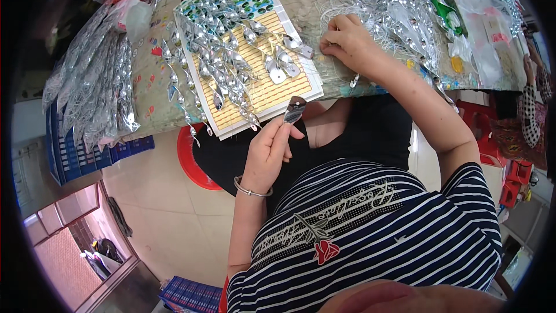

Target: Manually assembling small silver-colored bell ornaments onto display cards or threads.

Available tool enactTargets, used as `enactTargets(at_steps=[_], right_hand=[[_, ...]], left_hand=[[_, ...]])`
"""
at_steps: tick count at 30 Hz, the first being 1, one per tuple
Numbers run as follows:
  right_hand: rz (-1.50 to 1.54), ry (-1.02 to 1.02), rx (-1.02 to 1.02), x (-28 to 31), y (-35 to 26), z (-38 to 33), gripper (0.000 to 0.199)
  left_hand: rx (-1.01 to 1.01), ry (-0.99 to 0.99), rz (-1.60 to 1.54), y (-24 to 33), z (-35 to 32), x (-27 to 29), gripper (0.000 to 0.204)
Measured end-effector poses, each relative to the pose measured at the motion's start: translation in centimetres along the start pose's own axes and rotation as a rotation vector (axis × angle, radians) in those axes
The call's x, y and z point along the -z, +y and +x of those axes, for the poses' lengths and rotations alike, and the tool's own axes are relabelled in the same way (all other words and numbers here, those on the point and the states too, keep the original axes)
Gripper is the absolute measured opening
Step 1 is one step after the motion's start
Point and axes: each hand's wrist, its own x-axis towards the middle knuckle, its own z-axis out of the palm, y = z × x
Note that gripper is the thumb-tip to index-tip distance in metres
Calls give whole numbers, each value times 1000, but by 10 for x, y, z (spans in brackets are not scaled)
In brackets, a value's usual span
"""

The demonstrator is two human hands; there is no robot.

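My left hand (269, 149) is closed in a pinch round the lower end of a shiny silver metal strip (295, 109) with a small hole near its top. It is held up just off the table's front edge. My right hand (351, 42) rests over the table with its fingers curled together beside a tangle of clear thread (341, 7); what it pinches, if anything, is hidden. Between the hands lie printed sheets (289, 86), with twisted silver spiral strips (220, 52) heaped on them. A few flat silver end pieces (282, 69) overhang toward my right hand.
Bagged silver spirals (90, 93) hang over the table's left edge. More silver spirals (399, 17) cover its right side, near a green object (445, 11) and a clear plastic bag (478, 29). A red basin (194, 159) sits below. Blue crates (194, 295) stand at lower left.
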Motion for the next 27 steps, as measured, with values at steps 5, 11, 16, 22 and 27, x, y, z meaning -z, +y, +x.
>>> enactTargets(at_steps=[5, 11, 16, 22, 27], right_hand=[[42, 39, -20, 1, -5, 0, 10], [67, 34, -50, 4, -1, 1, 9], [110, 8, -95, 15, -7, 1, 8], [592, -27, -410, 31, -29, 9, 13], [783, 42, -313, 49, -64, 13, 12]], left_hand=[[31, 7, -22, -1, -5, -4, 28], [36, 22, -14, -3, -9, -4, 32], [32, 20, -29, -5, -11, -3, 33], [27, 41, -96, -9, -15, -4, 37], [-32, 124, -152, -5, -12, -4, 41]])
